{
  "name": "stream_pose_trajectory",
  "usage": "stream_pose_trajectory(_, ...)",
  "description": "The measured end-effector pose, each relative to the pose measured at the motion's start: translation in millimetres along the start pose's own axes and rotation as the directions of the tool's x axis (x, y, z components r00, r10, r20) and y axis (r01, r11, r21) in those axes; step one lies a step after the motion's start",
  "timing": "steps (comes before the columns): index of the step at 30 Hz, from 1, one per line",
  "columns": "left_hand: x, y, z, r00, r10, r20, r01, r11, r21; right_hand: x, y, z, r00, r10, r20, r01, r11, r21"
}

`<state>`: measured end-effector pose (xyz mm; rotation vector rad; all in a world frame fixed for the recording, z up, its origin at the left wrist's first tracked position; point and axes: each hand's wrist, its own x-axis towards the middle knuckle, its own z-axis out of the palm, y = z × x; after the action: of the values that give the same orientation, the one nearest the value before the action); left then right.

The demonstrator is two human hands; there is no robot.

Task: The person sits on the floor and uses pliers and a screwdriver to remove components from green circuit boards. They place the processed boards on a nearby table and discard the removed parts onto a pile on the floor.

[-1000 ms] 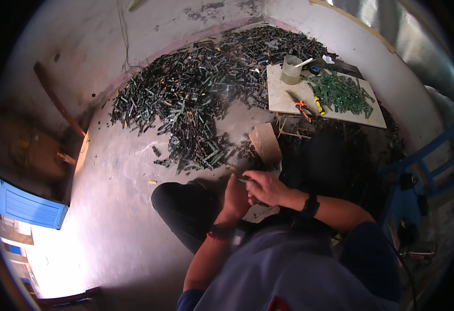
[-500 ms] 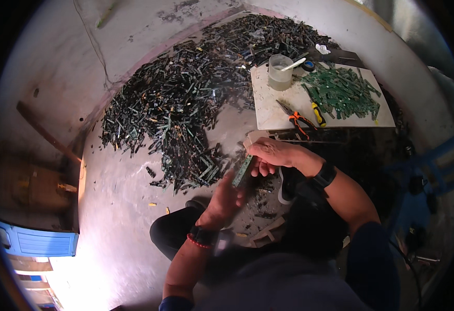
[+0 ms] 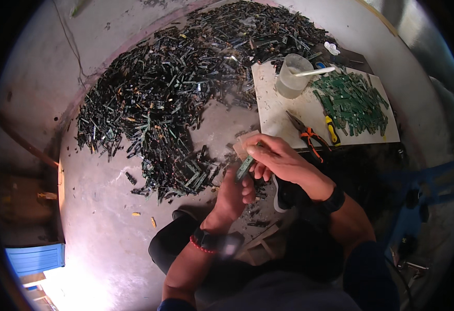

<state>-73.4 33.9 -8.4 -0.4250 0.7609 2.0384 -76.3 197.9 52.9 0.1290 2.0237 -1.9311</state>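
Between my two hands, in front of my knees, is a narrow green circuit board strip (image 3: 244,169). My right hand (image 3: 276,158) pinches its upper end, with thumb and forefinger closed and the other fingers curled below. At the lower end, my left hand (image 3: 230,196) has its fingers bent round the strip; the thumb is slightly blurred. A tan flat block (image 3: 241,144) shows just behind my right fingertips, partly hidden. Right of it, pliers with orange-and-black handles (image 3: 310,136) and a yellow-and-black screwdriver (image 3: 332,129) lie on a white board (image 3: 273,116).
A heap of green strips (image 3: 354,101) covers the board's right part. Near its back stands a clear plastic cup (image 3: 292,83) of liquid with a white-handled tool (image 3: 315,71) across it. A large pile of dark strips (image 3: 170,98) spreads over the floor (image 3: 102,207) towards the wall.
My left hand has come up to the strip's lower end, and the strip is tilted more. The whole view has shifted slightly.
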Motion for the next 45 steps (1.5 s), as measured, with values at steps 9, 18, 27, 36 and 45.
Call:
stream_pose_trajectory(9, 14, -1, -18, 0.997, -0.001, -0.075, 0.01, 0.994, 0.11, -1, -2, -20, 0.981, -0.061, 0.186, 0.082, 0.991, -0.108)
stream_pose_trajectory(18, 4, 3, -12, 0.996, -0.093, 0.016, 0.094, 0.995, -0.029, 1, 14, -19, 0.993, -0.093, 0.076, 0.098, 0.993, -0.063)
stream_pose_trajectory(27, 28, -7, 2, 0.988, 0.137, 0.068, -0.145, 0.982, 0.121, -6, 13, -34, 0.983, -0.184, -0.007, 0.18, 0.97, -0.165)
stream_pose_trajectory(36, 20, -6, -7, 0.999, 0.052, 0.0, -0.051, 0.992, 0.116, 7, 25, -28, 0.976, -0.216, 0.015, 0.216, 0.967, -0.135)
stream_pose_trajectory(45, 17, -6, 4, 0.983, 0.16, -0.09, -0.129, 0.952, 0.279, 10, 20, -22, 0.986, -0.165, -0.017, 0.165, 0.986, 0.018)
